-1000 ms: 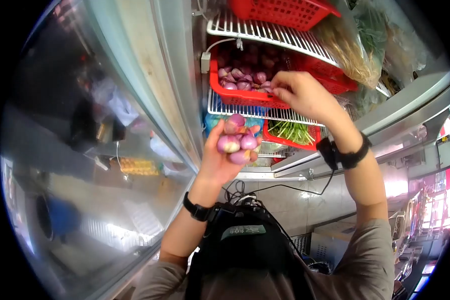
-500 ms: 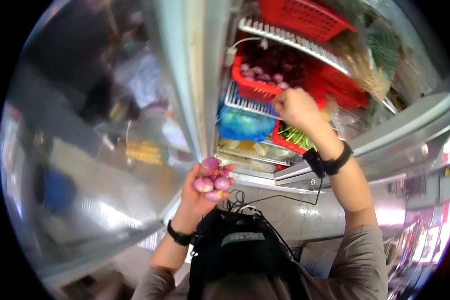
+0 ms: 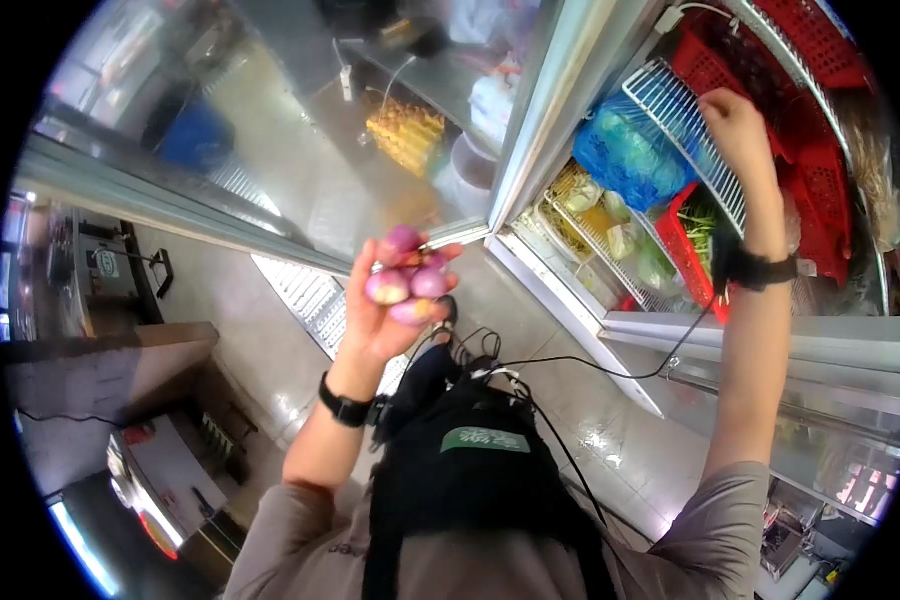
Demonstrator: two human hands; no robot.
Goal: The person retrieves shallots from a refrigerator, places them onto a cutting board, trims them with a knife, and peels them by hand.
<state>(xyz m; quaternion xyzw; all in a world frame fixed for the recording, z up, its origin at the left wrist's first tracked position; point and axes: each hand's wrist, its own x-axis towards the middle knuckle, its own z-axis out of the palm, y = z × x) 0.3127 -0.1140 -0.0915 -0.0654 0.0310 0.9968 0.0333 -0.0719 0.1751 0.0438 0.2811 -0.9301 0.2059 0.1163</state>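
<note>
The left hand (image 3: 375, 322) is palm up, its fingers spread and slightly bent around a small heap of round, purple-skinned shallots (image 3: 428, 282). Nothing covers the smooth bulbs, so a tilt or jolt could roll the outermost ones off onto the grey tiled floor (image 3: 555, 400). The right hand (image 3: 738, 138) is curled at the white wire shelf (image 3: 673, 112); whether it pinches anything, I cannot tell. The thin black cable (image 3: 605, 370) from its wrist hangs near the fridge opening and could snag if the arm swings.
</note>
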